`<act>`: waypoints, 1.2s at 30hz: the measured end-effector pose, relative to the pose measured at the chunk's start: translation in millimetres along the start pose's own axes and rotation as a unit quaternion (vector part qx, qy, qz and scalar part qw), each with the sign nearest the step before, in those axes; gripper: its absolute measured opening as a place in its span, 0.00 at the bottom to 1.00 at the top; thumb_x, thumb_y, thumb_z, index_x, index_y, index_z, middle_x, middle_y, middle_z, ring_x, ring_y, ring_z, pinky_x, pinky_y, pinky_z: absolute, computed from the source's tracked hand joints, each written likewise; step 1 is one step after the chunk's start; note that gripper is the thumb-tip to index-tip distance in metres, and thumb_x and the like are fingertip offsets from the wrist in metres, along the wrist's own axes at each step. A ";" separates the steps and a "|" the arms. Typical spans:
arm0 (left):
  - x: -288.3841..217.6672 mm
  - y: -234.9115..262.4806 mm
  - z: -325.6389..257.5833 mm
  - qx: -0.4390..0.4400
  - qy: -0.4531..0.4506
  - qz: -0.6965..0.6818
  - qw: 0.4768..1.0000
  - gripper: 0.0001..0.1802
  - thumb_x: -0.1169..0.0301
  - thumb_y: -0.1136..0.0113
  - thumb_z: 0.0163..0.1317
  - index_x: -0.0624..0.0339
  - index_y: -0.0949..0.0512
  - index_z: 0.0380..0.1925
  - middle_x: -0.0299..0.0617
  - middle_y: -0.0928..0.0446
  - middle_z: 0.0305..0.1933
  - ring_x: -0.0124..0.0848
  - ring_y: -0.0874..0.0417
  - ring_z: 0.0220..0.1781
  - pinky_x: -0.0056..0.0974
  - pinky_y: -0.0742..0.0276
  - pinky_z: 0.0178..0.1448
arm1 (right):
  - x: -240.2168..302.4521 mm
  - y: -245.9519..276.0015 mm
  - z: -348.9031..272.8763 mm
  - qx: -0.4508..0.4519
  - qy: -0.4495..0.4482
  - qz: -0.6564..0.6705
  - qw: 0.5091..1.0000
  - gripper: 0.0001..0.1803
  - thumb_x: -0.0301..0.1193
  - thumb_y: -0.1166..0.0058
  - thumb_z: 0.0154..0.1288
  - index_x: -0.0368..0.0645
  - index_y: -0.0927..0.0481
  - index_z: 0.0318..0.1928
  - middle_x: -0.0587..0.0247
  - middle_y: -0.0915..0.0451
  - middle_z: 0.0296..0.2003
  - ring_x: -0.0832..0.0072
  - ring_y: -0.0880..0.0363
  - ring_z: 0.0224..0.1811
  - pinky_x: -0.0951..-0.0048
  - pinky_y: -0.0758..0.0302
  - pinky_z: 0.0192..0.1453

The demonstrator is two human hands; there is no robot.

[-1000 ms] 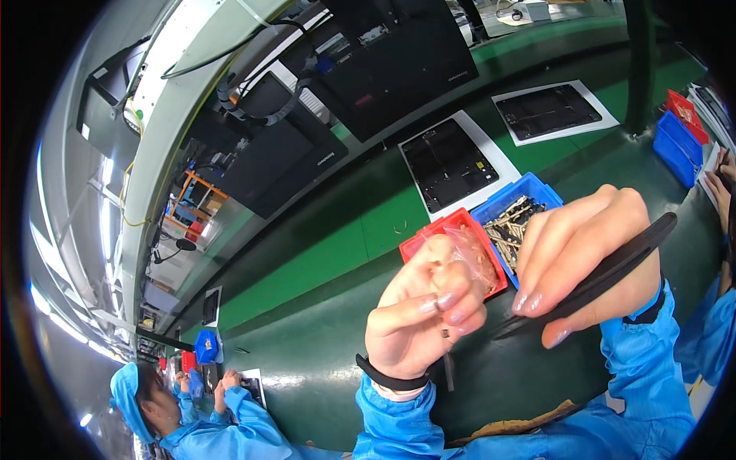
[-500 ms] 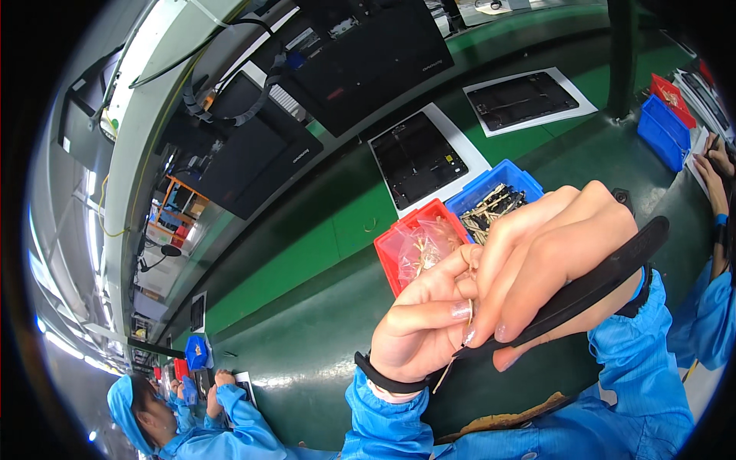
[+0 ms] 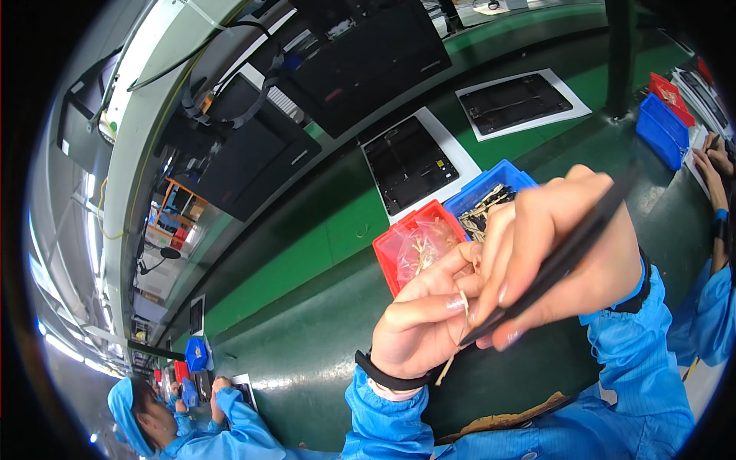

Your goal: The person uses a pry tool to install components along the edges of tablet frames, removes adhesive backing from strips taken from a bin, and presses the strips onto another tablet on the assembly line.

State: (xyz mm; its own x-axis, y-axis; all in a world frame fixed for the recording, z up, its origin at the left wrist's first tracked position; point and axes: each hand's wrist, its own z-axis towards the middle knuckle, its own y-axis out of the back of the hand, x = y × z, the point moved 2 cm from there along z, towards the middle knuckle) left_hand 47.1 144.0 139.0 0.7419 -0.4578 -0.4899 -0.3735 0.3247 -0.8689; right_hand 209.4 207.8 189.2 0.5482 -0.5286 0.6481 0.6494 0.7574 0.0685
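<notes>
Strip (image 3: 448, 366) pinched in left grip (image 3: 420, 323), protruding below; right grip (image 3: 602, 268) holds black tweezers (image 3: 563, 259).

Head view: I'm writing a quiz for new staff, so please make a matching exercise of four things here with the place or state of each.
1. Slim black tweezer-like tool
2. Nearest red plastic bin
3. Nearest blue plastic bin
4. Thin pale strip

A. Contains loose black and pale pieces
B. By the thumb of the left hand
C. Contains a clear plastic bag
D. In the right hand

Pairs: 1-D; 2-C; 3-A; 4-B
</notes>
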 end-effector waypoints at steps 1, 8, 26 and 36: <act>-0.8 3.4 -0.7 0.001 0.002 0.000 1.000 0.29 0.75 0.46 0.59 0.65 0.41 0.60 0.54 0.27 0.52 0.38 0.20 0.47 0.36 0.24 0.49 | -1.3 0.4 -0.6 -0.015 -0.017 0.011 1.000 0.20 0.18 0.24 0.37 0.39 0.25 0.26 0.50 0.15 0.27 0.69 0.16 0.30 0.73 0.22 0.35; -1.8 15.5 -8.2 0.051 -0.026 0.068 0.996 0.26 0.61 0.44 0.59 0.62 0.36 0.54 0.49 0.28 0.43 0.41 0.25 0.40 0.43 0.29 0.43 | 8.1 12.4 -2.6 -0.124 -0.196 0.168 0.958 0.19 0.18 0.28 0.41 0.38 0.28 0.28 0.52 0.17 0.28 0.71 0.17 0.33 0.73 0.23 0.39; -73.8 65.1 65.8 -0.238 -0.013 0.597 0.766 0.11 0.79 0.46 0.62 0.67 0.29 0.45 0.45 0.21 0.41 0.31 0.19 0.44 0.33 0.23 0.52 | -59.2 140.2 -102.0 -0.261 -0.261 -0.051 0.928 0.09 0.29 0.39 0.62 0.38 0.24 0.36 0.66 0.21 0.32 0.81 0.26 0.34 0.77 0.29 0.42; -136.4 212.5 221.0 -0.384 0.068 0.637 0.665 0.10 0.79 0.40 0.57 0.70 0.23 0.39 0.46 0.22 0.36 0.37 0.18 0.37 0.37 0.19 0.45 | -107.8 155.5 -140.8 -0.329 -0.201 0.122 0.915 0.08 0.29 0.40 0.63 0.43 0.27 0.35 0.66 0.22 0.34 0.80 0.25 0.36 0.76 0.28 0.43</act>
State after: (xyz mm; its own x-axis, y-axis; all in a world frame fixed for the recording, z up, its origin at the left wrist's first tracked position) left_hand -10.4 458.3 36.7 -0.4874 -0.3030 -0.8189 -0.8633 0.0268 0.5039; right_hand 325.5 328.6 23.2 0.5669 -0.0904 0.8188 0.7827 0.3692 -0.5011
